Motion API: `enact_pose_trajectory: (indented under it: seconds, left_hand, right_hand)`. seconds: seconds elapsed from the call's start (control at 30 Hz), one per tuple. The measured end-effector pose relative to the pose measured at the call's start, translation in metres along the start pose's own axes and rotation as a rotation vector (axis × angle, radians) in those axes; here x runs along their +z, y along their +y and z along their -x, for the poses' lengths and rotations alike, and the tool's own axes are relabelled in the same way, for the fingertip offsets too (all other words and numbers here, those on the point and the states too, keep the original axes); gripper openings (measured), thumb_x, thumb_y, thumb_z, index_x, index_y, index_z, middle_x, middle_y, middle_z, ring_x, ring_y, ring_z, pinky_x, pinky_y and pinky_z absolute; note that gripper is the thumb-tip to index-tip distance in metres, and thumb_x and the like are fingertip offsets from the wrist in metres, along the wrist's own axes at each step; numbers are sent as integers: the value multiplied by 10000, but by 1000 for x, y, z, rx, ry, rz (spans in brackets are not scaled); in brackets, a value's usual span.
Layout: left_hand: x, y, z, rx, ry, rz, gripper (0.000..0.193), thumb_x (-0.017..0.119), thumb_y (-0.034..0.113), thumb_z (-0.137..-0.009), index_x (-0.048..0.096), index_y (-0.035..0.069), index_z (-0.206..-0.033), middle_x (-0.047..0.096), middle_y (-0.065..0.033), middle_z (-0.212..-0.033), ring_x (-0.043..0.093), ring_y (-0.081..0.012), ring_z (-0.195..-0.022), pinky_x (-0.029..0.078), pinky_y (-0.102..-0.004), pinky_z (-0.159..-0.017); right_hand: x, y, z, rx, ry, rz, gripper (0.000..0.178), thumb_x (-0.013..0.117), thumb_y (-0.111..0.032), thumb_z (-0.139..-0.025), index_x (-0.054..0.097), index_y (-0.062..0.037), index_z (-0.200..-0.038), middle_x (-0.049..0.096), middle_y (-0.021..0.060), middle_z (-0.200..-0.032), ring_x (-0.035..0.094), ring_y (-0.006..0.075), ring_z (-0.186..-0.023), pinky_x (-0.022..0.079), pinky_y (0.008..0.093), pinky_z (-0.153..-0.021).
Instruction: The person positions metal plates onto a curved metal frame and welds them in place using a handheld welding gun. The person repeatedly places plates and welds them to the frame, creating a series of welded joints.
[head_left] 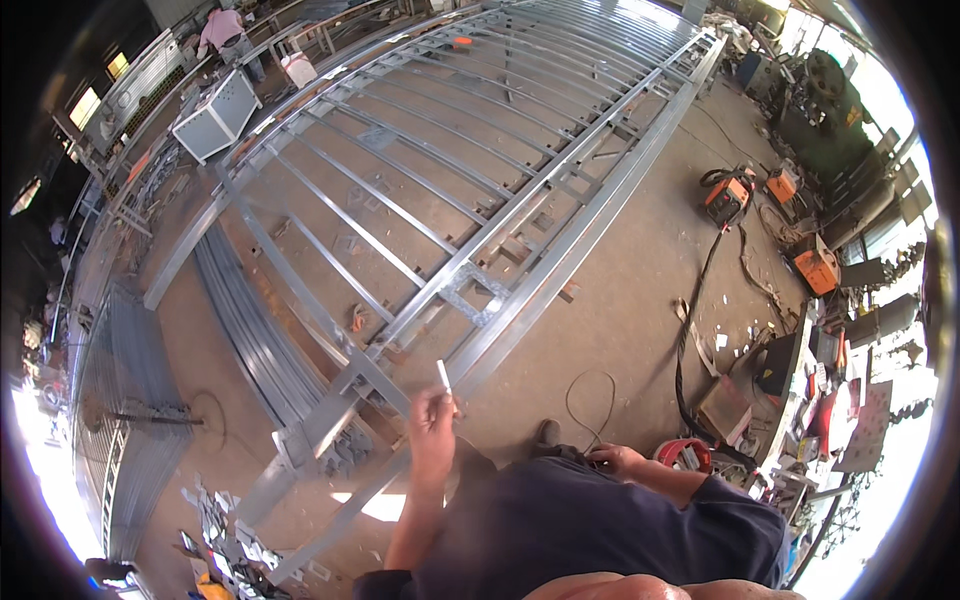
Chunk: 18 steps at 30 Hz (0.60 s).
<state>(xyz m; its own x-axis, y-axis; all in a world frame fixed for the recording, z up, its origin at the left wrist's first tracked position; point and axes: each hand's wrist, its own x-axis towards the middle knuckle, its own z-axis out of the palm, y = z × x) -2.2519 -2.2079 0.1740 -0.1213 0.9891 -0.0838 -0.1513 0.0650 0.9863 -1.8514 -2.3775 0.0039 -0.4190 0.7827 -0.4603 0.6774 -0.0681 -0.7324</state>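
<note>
My left hand (431, 418) is raised in front of my body with its fingers pinched. A slim white stick (444, 376) pokes up from between them; I cannot tell whether it is chalk, a cigarette or something else. Beyond that hand stretches a large grey metal frame (345, 215), made of long rails and many crossbars. My right hand (617, 462) is held low by my waist, fingers curled in. Something dark at its fingertips is too small to name. A thin cable (571, 392) loops on the floor just beyond it.
Long metal profiles (250, 320) lie stacked at the left, near metal offcuts (230, 540). Orange-and-black machines (728, 196) stand on the floor at right, with a thick black cable (697, 325). A red bucket (684, 455) sits beside a cluttered bench (790, 400). Another person (222, 32) is far left.
</note>
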Motion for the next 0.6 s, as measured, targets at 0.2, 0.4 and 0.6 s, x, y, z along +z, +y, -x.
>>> enact_pose_trajectory:
  seconds: [0.2, 0.4, 0.6]
  left_hand:
    - [99, 103, 29, -22, -299, 27, 222, 513, 82, -1070, 635, 12, -1242, 695, -78, -955, 632, -136, -840, 514, -301, -758]
    - [116, 216, 61, 583, -820, 4, 364, 487, -30, -989, 572, -78, -1340, 730, -225, -1129, 722, -330, -918, 576, -426, -815]
    - [67, 216, 115, 737, -940, 328, 726, 519, -66, -909, 313, 8, -1601, 463, -213, -1574, 588, -347, -1298, 477, -420, -989]
  right_hand:
    - [23, 27, 29, 351, 78, -929, 405, 649, 0, -936, 667, -75, -1333, 725, 25, -1160, 655, 118, -1062, 507, 280, -975]
    - [26, 20, 28, -134, 154, 106, 461, 672, 15, -833, 678, -123, -1273, 708, 64, -1193, 677, 304, -1048, 545, 399, -925]
    - [72, 61, 17, 209, -63, 185, 339, 533, -114, -940, 658, -123, -1255, 661, 123, -1237, 639, 350, -1117, 532, 452, -932]
